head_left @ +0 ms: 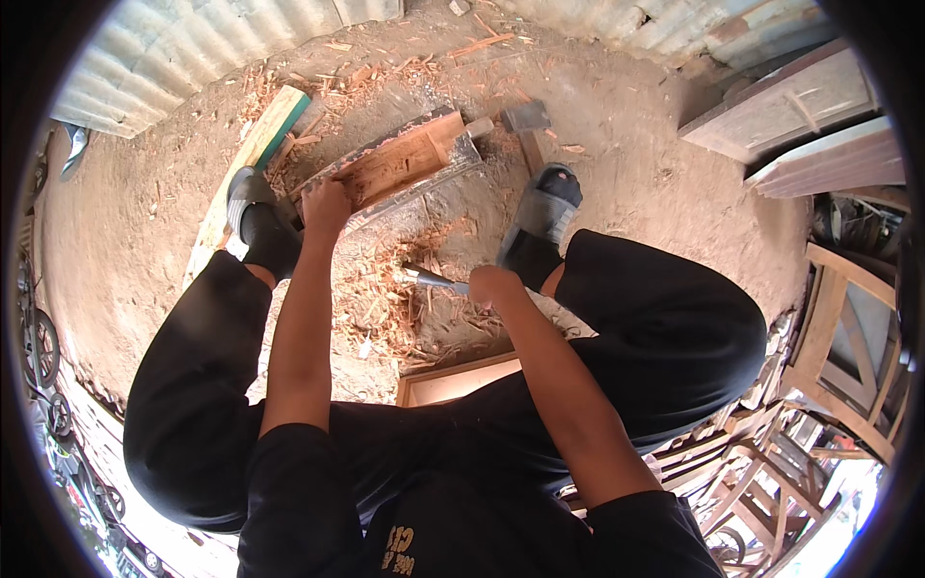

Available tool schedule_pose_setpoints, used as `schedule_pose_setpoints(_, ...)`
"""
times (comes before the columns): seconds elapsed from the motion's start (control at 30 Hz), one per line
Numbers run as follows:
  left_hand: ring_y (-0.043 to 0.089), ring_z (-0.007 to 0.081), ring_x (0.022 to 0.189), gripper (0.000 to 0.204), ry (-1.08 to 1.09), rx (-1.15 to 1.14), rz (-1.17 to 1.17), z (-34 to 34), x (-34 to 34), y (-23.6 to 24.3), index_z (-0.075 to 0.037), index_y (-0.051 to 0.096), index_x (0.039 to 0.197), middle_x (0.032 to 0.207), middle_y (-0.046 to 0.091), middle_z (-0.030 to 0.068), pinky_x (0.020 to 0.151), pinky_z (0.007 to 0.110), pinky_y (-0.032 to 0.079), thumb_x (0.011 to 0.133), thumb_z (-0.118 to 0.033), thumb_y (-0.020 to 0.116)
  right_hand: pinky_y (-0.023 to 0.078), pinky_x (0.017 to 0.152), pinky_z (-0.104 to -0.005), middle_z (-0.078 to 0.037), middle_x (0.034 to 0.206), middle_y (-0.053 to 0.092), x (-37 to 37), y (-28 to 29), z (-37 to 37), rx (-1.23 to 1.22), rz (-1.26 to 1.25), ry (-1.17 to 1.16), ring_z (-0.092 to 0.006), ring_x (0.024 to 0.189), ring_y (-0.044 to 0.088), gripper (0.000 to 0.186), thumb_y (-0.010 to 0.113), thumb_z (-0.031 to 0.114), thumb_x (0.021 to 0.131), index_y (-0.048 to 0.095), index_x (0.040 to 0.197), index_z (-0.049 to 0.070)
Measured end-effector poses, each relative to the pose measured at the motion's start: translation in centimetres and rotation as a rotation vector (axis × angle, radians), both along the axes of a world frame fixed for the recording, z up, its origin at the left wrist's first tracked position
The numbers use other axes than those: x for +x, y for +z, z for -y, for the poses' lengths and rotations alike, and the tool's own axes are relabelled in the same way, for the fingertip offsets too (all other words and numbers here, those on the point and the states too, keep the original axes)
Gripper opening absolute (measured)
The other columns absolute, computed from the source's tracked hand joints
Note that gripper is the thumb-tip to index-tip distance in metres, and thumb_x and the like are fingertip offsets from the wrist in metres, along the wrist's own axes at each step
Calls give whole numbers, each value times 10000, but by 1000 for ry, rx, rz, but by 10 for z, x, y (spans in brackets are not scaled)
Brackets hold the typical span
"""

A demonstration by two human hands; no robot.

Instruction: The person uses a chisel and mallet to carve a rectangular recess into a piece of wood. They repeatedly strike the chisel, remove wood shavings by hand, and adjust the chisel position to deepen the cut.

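My left hand (326, 204) is closed on the near left end of a hollowed wooden block (400, 166), a long trough-like piece with weathered dark edges and fresh pale wood inside. It lies slanted on the ground between my feet. In my right hand (493, 287) is a slim chisel-like tool (434, 278), dark and tapered with a greyish part near my fingers. Its free end points left over a heap of wood shavings (381, 299), apart from the block. Which end of the tool I hold, I cannot tell.
A dark-headed tool (525, 117) with a wooden handle lies beyond my right foot. A plank with a green edge (252, 154) rests by my left foot. Corrugated sheets (222, 48) stand at the far side. Boards (785, 106) and wooden frames (833, 337) are on the right.
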State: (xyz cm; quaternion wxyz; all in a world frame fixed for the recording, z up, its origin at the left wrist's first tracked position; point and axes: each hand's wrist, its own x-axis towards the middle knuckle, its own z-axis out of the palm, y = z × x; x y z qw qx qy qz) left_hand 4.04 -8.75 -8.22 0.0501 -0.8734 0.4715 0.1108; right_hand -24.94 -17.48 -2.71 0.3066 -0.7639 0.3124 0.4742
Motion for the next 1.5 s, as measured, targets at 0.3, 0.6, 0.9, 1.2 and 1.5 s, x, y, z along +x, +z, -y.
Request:
schedule_pose_setpoints(0.3,618,270,936,135,-241,75,18,14,5,-11,-111,704,872,956,620,112,882,490,416,801,-99,589,507,631,-426,-178,805,666,-6,-16,1,-12,-47,-67,-310,724,654,227,581,106,721,695,890,5)
schedule_pose_setpoints(0.6,645,231,882,177,-198,23,-69,12,-4,15,-121,688,936,862,660,90,840,501,456,793,-211,636,513,615,-367,-113,835,684,0,-7,9,195,-129,-185,-215,702,659,240,577,182,821,668,964,11)
schedule_pose_setpoints(0.9,639,253,819,548,533,-454,-828,-9,55,67,-52,643,1068,931,664,133,732,412,485,870,-537,482,492,718,-291,-26,799,628,47,40,21,905,296,-581,-150,784,623,166,548,201,925,589,967,46)
schedule_pose_setpoints(1.2,585,297,1051,754,-194,-1132,-1736,34,-27,237,42,419,1246,1133,571,205,916,449,473,874,-614,443,507,785,-310,-35,797,602,79,239,64,910,869,-643,-133,762,597,197,539,216,931,585,981,31)
schedule_pose_setpoints(1.5,498,116,625,232,232,-1368,-1625,44,-51,302,-40,538,927,717,519,6,623,311,454,892,-256,614,454,833,-347,-103,1024,617,72,335,79,-263,417,315,-203,948,590,468,532,448,898,534,1163,61)
